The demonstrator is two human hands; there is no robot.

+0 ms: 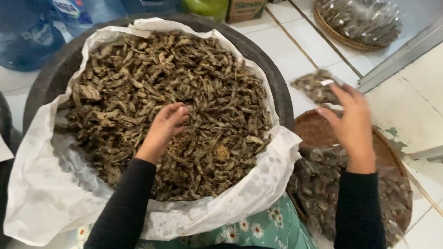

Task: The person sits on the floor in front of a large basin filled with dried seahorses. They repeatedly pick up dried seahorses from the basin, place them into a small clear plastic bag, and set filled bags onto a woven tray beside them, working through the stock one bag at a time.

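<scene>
A large dark basin (281, 87) lined with white cloth (37, 191) holds a heap of dried brown-green snack strips (134, 82). My left hand (163, 127) rests on the heap near its middle, fingers curled into the strips. My right hand (351, 121) hovers over a round woven tray (314, 130) to the right, fingers spread. A small clear packet of the strips (317, 87) is in the air just beyond its fingertips, blurred. I cannot tell whether the fingers still touch it. Filled clear packets (322, 187) lie on the tray.
Blue water jugs (23, 29) stand at the back left. A second woven tray with packets (357, 19) sits at the back right on white floor tiles, near a cardboard box (245, 5) and a green container (206, 2). A metal rail (410, 47) runs on the right.
</scene>
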